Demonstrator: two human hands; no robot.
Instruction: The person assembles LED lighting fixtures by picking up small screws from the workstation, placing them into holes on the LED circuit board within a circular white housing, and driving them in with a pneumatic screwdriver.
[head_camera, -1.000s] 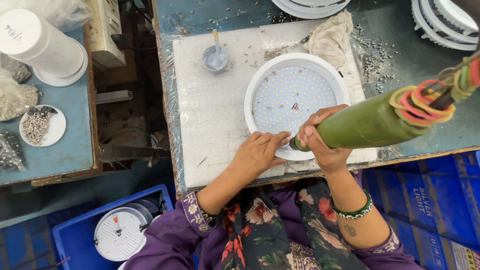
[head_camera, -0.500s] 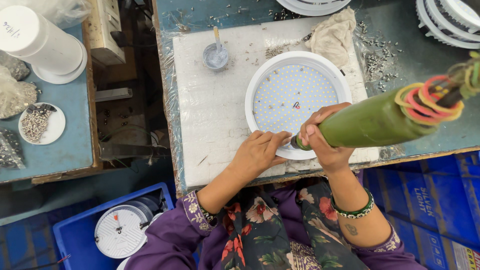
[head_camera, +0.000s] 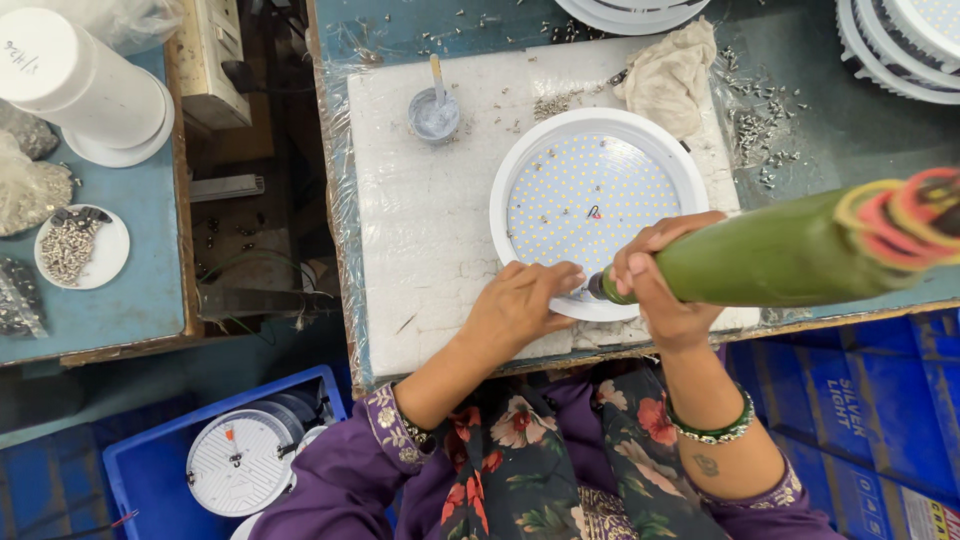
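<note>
With the lamp (head_camera: 598, 205) on the white pad (head_camera: 430, 250), the left hand (head_camera: 520, 305) lies flat steadying its 6 o'clock rim while the right hand (head_camera: 655, 285), fist closed round the green driver (head_camera: 770, 255), should keep the tip square and press lightly.

Blue printed cartons (head_camera: 850, 400) stand stacked at lower right.
</note>
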